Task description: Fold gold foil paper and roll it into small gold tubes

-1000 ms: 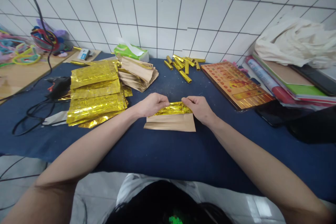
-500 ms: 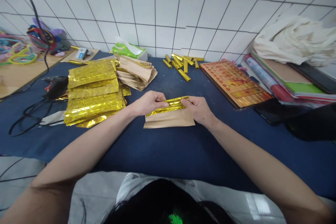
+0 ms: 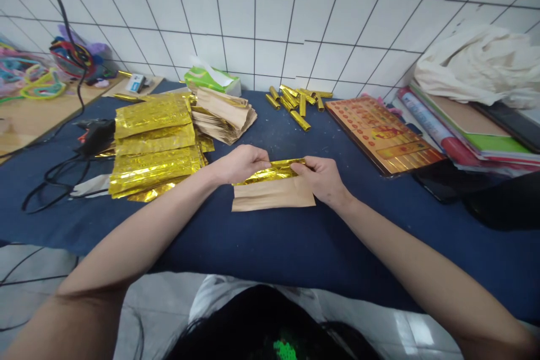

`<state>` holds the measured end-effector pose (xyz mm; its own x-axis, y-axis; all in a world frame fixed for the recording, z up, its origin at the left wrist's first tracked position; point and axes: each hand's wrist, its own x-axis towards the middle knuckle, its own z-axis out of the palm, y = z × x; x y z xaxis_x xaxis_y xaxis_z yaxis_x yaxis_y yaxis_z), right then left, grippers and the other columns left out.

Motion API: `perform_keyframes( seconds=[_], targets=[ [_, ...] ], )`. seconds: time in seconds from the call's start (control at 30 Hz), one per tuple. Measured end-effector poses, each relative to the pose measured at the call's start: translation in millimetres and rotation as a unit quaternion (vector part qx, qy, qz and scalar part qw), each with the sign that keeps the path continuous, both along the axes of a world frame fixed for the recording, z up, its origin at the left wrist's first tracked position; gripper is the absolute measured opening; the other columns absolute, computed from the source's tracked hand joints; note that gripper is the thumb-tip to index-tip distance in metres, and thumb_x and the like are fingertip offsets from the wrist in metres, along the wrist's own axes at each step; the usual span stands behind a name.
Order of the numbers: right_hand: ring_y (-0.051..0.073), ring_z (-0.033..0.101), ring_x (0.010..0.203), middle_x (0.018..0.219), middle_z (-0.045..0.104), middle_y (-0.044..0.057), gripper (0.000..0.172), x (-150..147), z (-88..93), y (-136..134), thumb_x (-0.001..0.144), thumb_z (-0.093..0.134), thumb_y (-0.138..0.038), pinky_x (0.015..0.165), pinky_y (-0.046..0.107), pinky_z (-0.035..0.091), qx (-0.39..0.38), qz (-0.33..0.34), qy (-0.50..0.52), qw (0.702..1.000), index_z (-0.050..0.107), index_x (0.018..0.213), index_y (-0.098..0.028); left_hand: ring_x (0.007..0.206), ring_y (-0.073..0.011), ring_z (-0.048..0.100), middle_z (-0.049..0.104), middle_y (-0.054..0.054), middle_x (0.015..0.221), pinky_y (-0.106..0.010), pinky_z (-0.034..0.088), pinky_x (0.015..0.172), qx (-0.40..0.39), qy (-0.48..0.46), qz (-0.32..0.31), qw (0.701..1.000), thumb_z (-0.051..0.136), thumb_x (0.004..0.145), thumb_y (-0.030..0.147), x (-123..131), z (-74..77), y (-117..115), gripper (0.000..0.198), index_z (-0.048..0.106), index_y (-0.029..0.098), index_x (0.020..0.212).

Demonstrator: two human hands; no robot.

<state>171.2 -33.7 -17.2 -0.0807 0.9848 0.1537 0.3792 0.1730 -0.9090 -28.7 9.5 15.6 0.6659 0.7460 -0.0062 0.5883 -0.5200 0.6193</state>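
A sheet of gold foil paper (image 3: 274,194) with a brown underside lies at the middle of the blue cloth, its far edge folded over to show gold. My left hand (image 3: 244,163) pinches the fold at its left part. At the right end, my right hand (image 3: 323,177) has thumb and fingers closed on the same fold. Left of my hands is a stack of gold sheets (image 3: 154,143), and behind it a pile of brown-backed sheets (image 3: 223,112). Several small gold tubes (image 3: 300,120) lie beyond my hands, near the wall.
A black glue gun (image 3: 97,136) with a cable lies at the left. A green tissue pack (image 3: 213,79) stands by the tiled wall. To the right are an orange printed packet (image 3: 383,135), stacked books (image 3: 485,138) and a white cloth (image 3: 476,67).
The view has shifted slightly, so the objects sit a little further right. The brown part of the sheet shows a bit nearer to me, and both hands still hold the folded edge.
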Motion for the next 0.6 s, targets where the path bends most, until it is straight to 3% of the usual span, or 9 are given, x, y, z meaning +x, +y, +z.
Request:
perform_keyframes(
  seconds=[0.1, 0.2, 0.3, 0.43, 0.6],
  targets=[
    [0.009, 0.042, 0.053, 0.055, 0.050, -0.003, 0.024, -4, 0.3, -2, 0.074, 0.055, -0.033, 0.049, 0.023, 0.032, 0.018, 0.002, -0.017, 1.000, 0.061, 0.061, -0.015, 0.056, -0.0090, 0.045, 0.054, 0.003, 0.061, -0.019, 0.030, 0.052, 0.061, 0.005, -0.004, 0.998, 0.051, 0.079, 0.035, 8, 0.8, -8, 0.022, 0.060, 0.016, 0.075],
    [0.010, 0.044, 0.055, 0.057, 0.052, -0.002, 0.024, -6, 1.3, -4, 0.075, 0.055, -0.035, 0.050, 0.023, 0.033, 0.013, 0.017, -0.014, 1.000, 0.061, 0.063, -0.015, 0.056, -0.0089, 0.045, 0.053, 0.003, 0.059, -0.020, 0.030, 0.054, 0.088, -0.006, 0.004, 0.996, 0.045, 0.083, 0.029, 14, 1.9, -14, 0.024, 0.057, 0.016, 0.068],
    [0.010, 0.045, 0.056, 0.060, 0.053, -0.002, 0.028, -6, 3.7, -5, 0.076, 0.054, -0.041, 0.053, 0.024, 0.035, -0.002, 0.048, -0.004, 0.999, 0.061, 0.068, -0.016, 0.055, -0.0086, 0.044, 0.050, 0.003, 0.056, -0.020, 0.029, 0.054, 0.082, -0.009, 0.002, 0.997, 0.045, 0.082, 0.025, 16, 2.8, -15, 0.023, 0.055, 0.016, 0.064],
    [0.009, 0.038, 0.052, 0.053, 0.043, -0.003, 0.037, -4, 5.1, -6, 0.081, 0.047, -0.045, 0.049, 0.024, 0.030, 0.001, 0.062, -0.025, 0.998, 0.052, 0.057, -0.017, 0.055, -0.0089, 0.043, 0.049, 0.003, 0.055, -0.020, 0.029, 0.053, 0.073, 0.002, -0.022, 0.997, 0.045, 0.082, 0.024, 15, 2.8, -14, 0.023, 0.055, 0.016, 0.063],
    [0.009, 0.039, 0.053, 0.054, 0.045, -0.003, 0.032, -5, 1.9, -6, 0.079, 0.050, -0.039, 0.050, 0.024, 0.030, 0.018, 0.049, -0.055, 0.997, 0.055, 0.058, -0.016, 0.053, -0.0086, 0.040, 0.047, 0.004, 0.054, -0.020, 0.028, 0.053, 0.060, 0.004, -0.023, 0.998, 0.044, 0.083, 0.024, 16, 1.7, -15, 0.023, 0.055, 0.016, 0.064]
  ],
)
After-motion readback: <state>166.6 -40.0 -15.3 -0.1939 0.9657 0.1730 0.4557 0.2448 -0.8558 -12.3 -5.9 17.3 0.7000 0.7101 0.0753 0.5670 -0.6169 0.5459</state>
